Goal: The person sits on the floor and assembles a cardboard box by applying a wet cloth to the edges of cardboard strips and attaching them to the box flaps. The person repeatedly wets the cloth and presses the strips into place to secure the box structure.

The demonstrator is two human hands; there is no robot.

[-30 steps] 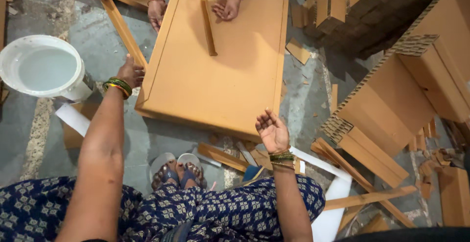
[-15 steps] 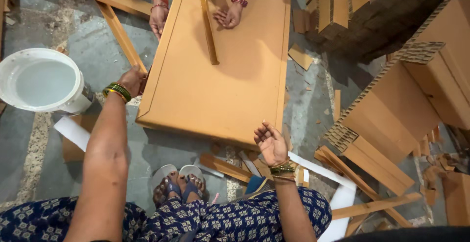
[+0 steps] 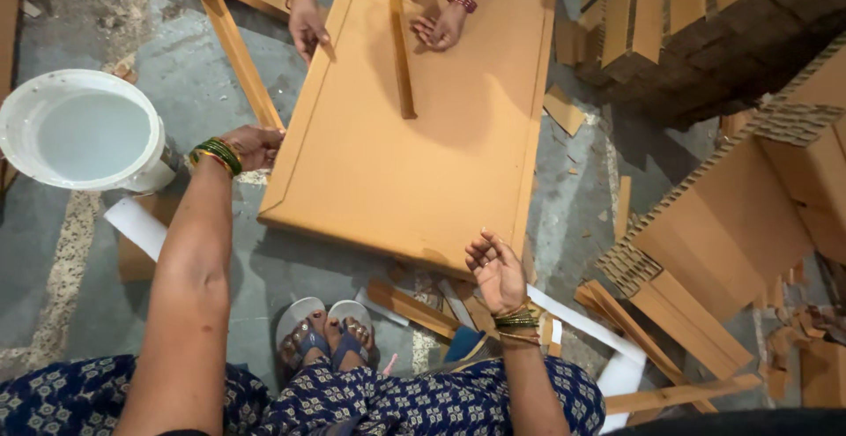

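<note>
1. The left hand [image 3: 251,145] is closed on the left edge of a large flat cardboard panel [image 3: 414,163], fingers curled over the raised rim near the corner closest to the person.
2. The right hand [image 3: 498,270] is open and holds nothing, palm turned up and fingers loosely spread, hovering just off the panel's near edge by the right corner (whether a fingertip brushes the edge cannot be told).
3. The panel lies on the grey floor [image 3: 220,260] between the two hands and stretches away from them. A narrow cardboard strip [image 3: 401,48] rests lengthwise on its far half.
4. Beyond the strip, a co-worker's hands rest on the far end: one [image 3: 307,23] at the left rim, the other [image 3: 441,29] flat beside the strip.
5. Outward of the left hand stands a white bucket [image 3: 84,132] of pale liquid, near the forearm. Beyond the right hand are stacked honeycomb-cardboard blocks [image 3: 731,216] and loose offcuts [image 3: 414,308].
6. Risks, as I judge them: with only one hand gripping, a pull could swing the panel crooked and slide the strip off line. A backward sweep of the left elbow could knock the bucket and wet the cardboard. The offcuts near the sandalled feet [image 3: 322,335] could snag the panel's near edge.
</note>
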